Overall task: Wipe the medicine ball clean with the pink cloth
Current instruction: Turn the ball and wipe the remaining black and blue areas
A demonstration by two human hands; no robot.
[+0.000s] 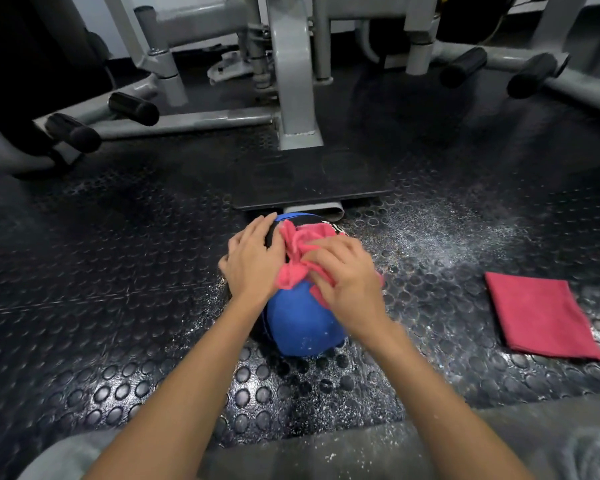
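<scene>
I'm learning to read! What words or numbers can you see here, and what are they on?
White print on the ball, beside the pink cloth: blurred and partly covered, cannot be read.
No other writing shows anywhere.

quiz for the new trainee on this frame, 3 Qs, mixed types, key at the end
1. Multiple choice: which hand holds the pink cloth against the medicine ball? A left, B right, C both.
2. True or false: the left hand lies flat on the ball with no cloth under it.
3. Fill in: the folded red cloth lies on the studded ___, to the person's right of the ball.

Key
1. B, the right hand.
2. True.
3. floor.
</scene>
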